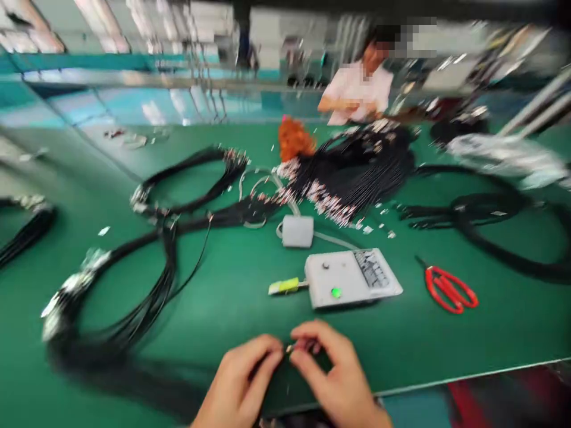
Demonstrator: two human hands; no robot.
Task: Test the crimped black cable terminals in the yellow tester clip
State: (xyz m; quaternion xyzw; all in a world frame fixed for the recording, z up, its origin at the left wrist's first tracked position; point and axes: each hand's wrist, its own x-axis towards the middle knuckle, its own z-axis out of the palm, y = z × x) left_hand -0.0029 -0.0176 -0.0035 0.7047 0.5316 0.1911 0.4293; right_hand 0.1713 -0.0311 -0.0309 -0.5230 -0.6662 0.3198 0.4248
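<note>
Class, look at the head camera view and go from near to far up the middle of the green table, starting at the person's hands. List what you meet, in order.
Left hand and right hand pinching a small part → grey tester box with a green light → small grey adapter box → heap of black cables → orange bundle → another person.

Two hands, left hand [238,380] and right hand [339,377]; one grey tester box [352,278]; one pair of red scissors [448,289]; one small grey adapter [297,231]; one orange bundle [293,139]; one co-worker [357,89]; cable bundles too blurred to count.
</note>
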